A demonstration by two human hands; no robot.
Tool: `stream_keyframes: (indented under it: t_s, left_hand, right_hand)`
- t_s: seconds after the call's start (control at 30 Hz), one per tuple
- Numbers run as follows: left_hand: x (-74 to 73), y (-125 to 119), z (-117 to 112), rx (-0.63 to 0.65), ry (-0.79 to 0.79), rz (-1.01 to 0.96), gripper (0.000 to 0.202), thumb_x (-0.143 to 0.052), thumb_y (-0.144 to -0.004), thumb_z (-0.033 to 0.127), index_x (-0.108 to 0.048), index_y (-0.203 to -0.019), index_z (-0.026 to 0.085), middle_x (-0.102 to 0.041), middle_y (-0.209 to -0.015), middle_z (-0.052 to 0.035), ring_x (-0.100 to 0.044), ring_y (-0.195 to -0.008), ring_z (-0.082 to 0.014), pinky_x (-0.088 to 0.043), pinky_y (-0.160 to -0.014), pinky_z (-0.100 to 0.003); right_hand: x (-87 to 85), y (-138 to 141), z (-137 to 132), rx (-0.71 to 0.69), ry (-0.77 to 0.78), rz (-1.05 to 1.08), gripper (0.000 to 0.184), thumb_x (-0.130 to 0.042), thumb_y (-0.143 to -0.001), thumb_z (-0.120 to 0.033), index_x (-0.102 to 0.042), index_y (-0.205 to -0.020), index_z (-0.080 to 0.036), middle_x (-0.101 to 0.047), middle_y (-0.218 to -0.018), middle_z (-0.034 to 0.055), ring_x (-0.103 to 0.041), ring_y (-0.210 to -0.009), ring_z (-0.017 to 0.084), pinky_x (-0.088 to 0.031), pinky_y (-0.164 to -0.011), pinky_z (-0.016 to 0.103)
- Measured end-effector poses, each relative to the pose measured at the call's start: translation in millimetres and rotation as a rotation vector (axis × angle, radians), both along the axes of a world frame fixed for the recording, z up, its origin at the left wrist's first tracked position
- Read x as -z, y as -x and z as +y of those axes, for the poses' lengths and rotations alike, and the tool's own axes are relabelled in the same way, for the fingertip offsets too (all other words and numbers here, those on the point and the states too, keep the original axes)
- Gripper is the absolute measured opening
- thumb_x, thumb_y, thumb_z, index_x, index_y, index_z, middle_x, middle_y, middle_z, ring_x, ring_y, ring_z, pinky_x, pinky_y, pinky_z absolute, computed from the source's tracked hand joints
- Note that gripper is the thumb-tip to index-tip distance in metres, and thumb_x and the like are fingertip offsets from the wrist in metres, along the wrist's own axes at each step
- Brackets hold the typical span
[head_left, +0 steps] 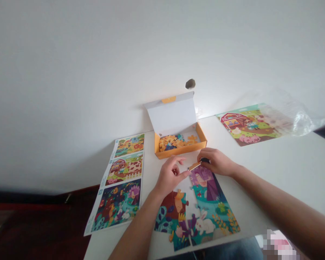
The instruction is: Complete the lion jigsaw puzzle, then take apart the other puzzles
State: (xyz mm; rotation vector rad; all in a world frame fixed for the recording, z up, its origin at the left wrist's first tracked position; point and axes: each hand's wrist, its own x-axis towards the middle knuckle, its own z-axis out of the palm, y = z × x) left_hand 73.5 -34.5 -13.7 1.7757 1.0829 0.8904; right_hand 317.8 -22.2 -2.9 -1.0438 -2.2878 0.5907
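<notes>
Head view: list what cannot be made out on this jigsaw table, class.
Head view:
jigsaw piece: right hand covers one end.
pieces in the orange box: overlapping, too small to count.
farm picture sheet: clear plastic bag blurs its right end.
object at lower right: pixelated, cut off by the edge.

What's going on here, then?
A person is fitting together a partly assembled jigsaw puzzle on a white table. The right hand pinches a jigsaw piece above the puzzle, and the left hand is right by the piece's other end. A gap in the puzzle still shows the table. Beyond the hands, an open orange box holds loose pieces. A printed sheet of puzzle pictures lies to the left, and a red-barn picture lies to the right beside a clear plastic bag.
</notes>
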Motion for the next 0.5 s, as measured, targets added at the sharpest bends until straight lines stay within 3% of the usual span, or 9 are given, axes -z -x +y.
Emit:
stream_keyframes:
  t_s: [0.1, 0.2, 0.3, 0.5]
  left_hand:
    - [3.1, -4.6, -0.3, 0.124, -0.253, 0.164, 0.021, -0.066, -0.085, 0.023, -0.068, -0.107, 0.021, -0.062, -0.099, -0.0043, -0.057, -0.069, -0.0089, -0.048, -0.065, -0.022]
    - [1.4, -5.9, 0.0, 0.054, -0.375, 0.164, 0.014, -0.057, -0.091, 0.019, -0.070, -0.096, 0.019, -0.065, -0.093, -0.0056, -0.061, -0.085, -0.0138, -0.049, -0.073, -0.025]
    - [-1.1, -4.9, 0.1, -0.018, -0.405, 0.092, 0.012, -0.059, -0.091, 0.020, -0.071, -0.095, 0.019, -0.069, -0.094, -0.0061, -0.062, -0.081, -0.0137, -0.049, -0.066, -0.023]
    - [2.9, -12.5, -2.6, 0.164, -0.493, 0.170, 0.021, -0.061, -0.090, 0.019, -0.074, -0.107, 0.025, -0.076, -0.098, -0.0034, -0.063, -0.082, -0.0157, -0.048, -0.079, -0.031]
  right_hand:
    - [5.0, 0.9, 0.8, -0.015, 0.002, 0.009, 0.015, -0.057, -0.083, -0.010, -0.064, -0.092, -0.019, -0.066, -0.089, 0.0061, -0.061, -0.086, 0.019, -0.048, -0.078, 0.030]
    - [7.9, -1.7, 2.0, -0.038, 0.035, 0.008, 0.027, -0.054, -0.083, -0.007, -0.064, -0.104, -0.019, -0.067, -0.098, 0.0077, -0.062, -0.089, 0.019, -0.049, -0.081, 0.031]
    - [6.7, -5.3, 3.1, -0.031, 0.047, 0.018, 0.034, -0.051, -0.081, -0.004, -0.063, -0.109, -0.018, -0.066, -0.102, 0.0092, -0.063, -0.092, 0.020, -0.050, -0.084, 0.032]
    - [1.8, -4.2, 2.6, 0.026, 0.061, 0.066, 0.021, -0.054, -0.083, -0.008, -0.067, -0.096, -0.018, -0.068, -0.093, 0.0072, -0.065, -0.086, 0.019, -0.051, -0.080, 0.031]
